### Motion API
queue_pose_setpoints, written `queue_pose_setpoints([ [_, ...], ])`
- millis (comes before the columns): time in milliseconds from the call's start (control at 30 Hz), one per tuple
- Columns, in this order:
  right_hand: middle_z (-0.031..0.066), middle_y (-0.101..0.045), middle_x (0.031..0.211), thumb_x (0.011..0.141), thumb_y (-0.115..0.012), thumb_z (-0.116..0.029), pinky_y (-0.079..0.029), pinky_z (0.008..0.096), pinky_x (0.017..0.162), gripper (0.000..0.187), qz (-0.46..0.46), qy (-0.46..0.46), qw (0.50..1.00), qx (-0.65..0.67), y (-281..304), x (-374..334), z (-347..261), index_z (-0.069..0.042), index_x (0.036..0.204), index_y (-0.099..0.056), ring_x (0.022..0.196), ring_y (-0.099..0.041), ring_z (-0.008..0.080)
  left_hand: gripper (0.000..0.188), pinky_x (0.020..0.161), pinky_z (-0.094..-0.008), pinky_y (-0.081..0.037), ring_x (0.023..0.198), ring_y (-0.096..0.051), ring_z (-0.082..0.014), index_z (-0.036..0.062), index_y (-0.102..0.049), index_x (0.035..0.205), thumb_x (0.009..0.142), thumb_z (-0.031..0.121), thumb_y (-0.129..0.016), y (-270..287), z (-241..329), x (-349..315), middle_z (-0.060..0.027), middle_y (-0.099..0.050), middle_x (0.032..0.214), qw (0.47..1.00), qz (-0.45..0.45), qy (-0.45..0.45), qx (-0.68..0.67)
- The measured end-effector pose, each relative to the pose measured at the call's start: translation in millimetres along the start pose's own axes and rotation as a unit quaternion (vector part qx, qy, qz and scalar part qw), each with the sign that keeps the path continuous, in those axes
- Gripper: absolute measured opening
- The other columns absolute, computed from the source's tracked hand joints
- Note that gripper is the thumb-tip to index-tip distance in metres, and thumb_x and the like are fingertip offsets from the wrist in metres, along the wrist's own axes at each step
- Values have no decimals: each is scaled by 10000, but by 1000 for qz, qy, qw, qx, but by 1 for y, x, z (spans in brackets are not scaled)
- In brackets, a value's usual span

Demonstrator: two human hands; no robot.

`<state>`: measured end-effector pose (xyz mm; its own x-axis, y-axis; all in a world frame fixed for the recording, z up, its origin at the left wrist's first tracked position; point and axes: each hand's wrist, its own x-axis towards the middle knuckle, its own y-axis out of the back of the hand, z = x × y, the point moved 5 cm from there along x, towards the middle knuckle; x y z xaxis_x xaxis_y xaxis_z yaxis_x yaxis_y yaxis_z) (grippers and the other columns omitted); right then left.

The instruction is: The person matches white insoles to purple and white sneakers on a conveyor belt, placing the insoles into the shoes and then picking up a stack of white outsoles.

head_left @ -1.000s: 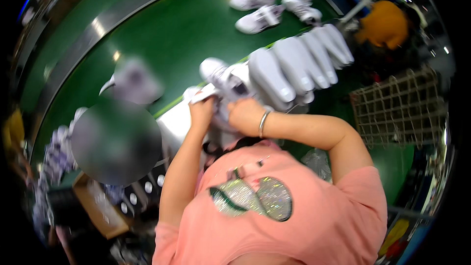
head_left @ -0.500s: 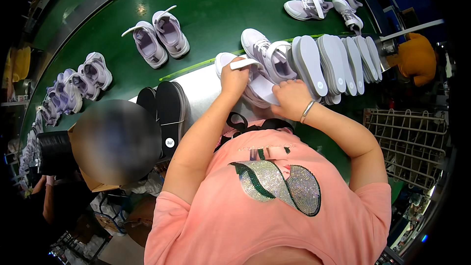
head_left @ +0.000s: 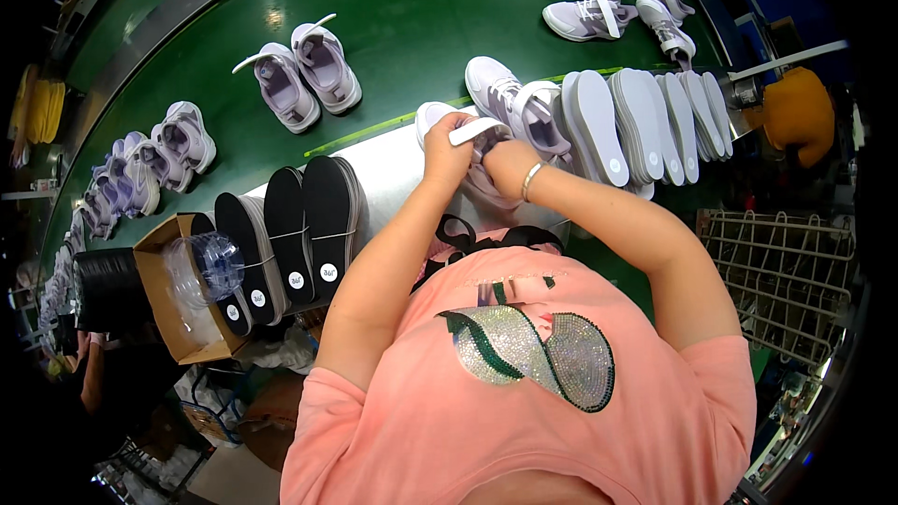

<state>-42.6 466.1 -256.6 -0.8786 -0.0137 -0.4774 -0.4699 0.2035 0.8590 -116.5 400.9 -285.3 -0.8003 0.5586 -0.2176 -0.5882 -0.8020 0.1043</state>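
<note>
A pale lilac-and-white sneaker (head_left: 431,118) is under my hands, toe pointing away from me. My left hand (head_left: 449,148) is closed around its upper, by the white strap and tongue. My right hand (head_left: 511,168) reaches into the shoe's opening; its fingers are hidden inside, and I cannot see whether they hold anything. Touching distance to the right, a matching sneaker (head_left: 496,84) stands with its white strap over the laces. Stacks of light grey insoles (head_left: 591,122) lie just beyond it. Both shoes are on a pale board (head_left: 388,164) at the bench edge.
Black insoles (head_left: 332,215) in tied bundles lie left, beside a cardboard box (head_left: 192,351) holding clear plastic. More sneakers (head_left: 323,65) stand on the green bench (head_left: 412,14), with others far left and far right. A wire rack (head_left: 776,271) stands right. Another person's hands (head_left: 89,346) show at lower left.
My right hand has moved left from the shoe's heel into its opening. The insole seen at the opening is now hidden. The neighbouring sneaker has shifted slightly right.
</note>
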Motion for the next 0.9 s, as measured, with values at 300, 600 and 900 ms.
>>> queue_pose_setpoints([
  [300,158,-616,921,697,-530,-150,-451,339,764,237,-205,25,975,-80,0,21,-4,-50,879,-644,874,-591,268,186,567,-228,-415,644,-505,-92,10,-591,858,817,190,-571,0,-15,7,-30,-574,717,999,2,-32,18],
  [600,94,-631,907,774,-439,-273,-453,348,753,298,-19,9,999,-44,-26,18,14,-93,901,-640,855,-602,241,208,399,-217,-373,478,-508,-89,-9,-581,843,854,189,-517,-5,-1,2,-45,-561,632,997,-45,27,-56],
  [900,146,-626,826,691,-514,-168,-428,373,667,243,-186,32,981,-34,-16,-26,8,-42,877,-604,793,-606,244,215,438,-212,-405,502,-528,-95,-12,-567,873,850,198,-529,-5,0,-2,-55,-587,692,998,-44,20,-51],
])
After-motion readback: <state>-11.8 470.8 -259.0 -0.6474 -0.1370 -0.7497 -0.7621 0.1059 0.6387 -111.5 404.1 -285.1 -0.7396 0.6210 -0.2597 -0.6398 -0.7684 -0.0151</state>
